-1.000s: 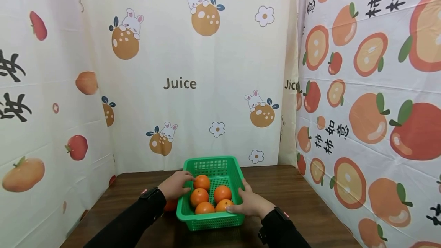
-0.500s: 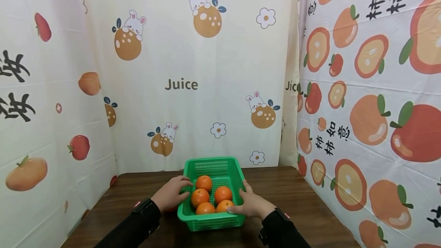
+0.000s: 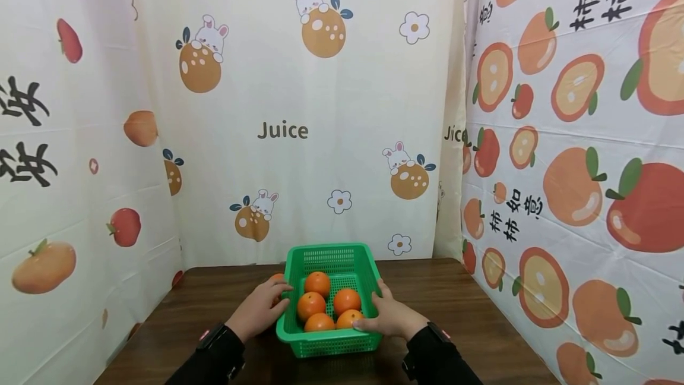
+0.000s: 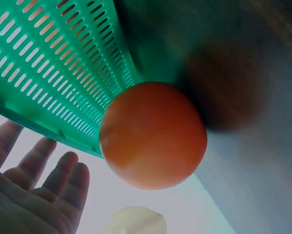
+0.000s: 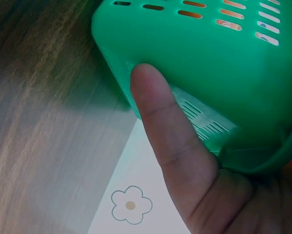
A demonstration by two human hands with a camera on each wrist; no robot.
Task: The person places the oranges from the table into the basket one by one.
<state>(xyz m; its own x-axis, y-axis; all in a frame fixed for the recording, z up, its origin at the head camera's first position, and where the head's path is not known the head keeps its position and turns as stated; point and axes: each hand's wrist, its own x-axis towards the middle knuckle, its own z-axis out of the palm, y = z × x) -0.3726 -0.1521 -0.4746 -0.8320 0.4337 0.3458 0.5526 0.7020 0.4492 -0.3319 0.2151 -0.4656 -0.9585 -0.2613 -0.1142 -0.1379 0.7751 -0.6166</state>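
Observation:
A green plastic basket (image 3: 333, 348) with slotted walls holds several oranges (image 3: 347, 300). My left hand (image 3: 259, 308) is at the basket's left side, fingers loosely bent near the rim. Beyond those fingers, outside the basket, part of another orange (image 3: 277, 277) shows. The left wrist view has this orange (image 4: 153, 136) against the slotted wall, apart from the spread fingertips (image 4: 68, 168). My right hand (image 3: 392, 315) grips the right rim, its thumb over the inside by the front orange. In the right wrist view, a straight finger (image 5: 167, 126) lies along the outer wall.
A dark brown wooden table (image 3: 443, 325) carries the basket. A cream curtain (image 3: 342, 106) printed with rabbits hangs behind it, and fruit-printed curtains (image 3: 566, 135) stand along both sides.
My left hand has drawn back toward me and to the left from the basket's left rim. An orange now shows beyond its fingers, outside the basket. The right hand keeps its grip.

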